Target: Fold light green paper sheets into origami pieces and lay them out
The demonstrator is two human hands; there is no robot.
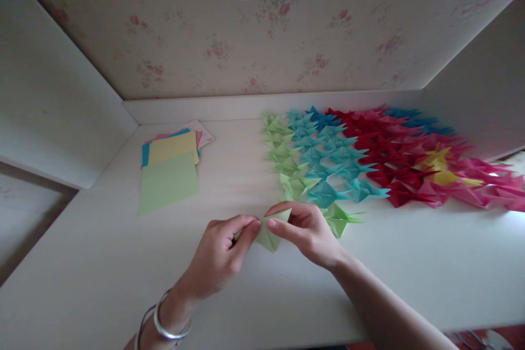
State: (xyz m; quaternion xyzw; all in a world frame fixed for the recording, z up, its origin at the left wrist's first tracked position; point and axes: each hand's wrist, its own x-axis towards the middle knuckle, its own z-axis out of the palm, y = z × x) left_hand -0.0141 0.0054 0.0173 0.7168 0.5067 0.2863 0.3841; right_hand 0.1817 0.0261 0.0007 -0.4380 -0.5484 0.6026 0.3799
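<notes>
Thumb against fingers, pinches a pale-green, pointed, folded paper piece (269, 239) with bare left hand (223, 249) on one side and bare right hand (309, 234) on the other, just in front of green, turquoise, red and pink rows of folded-paper shapes (381, 156), with flat, four-cornered sheets of coloured paper (170, 178) left of those rows.

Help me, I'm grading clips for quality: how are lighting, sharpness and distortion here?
Head view: light dim and uneven, the right side panel in shade, the white tabletop paler; head view: the patterned wallpaper looks soft, though creases in the green paper between the left hand and right hand show; head view: edges look stretched, probably wide-angle distortion.
</notes>
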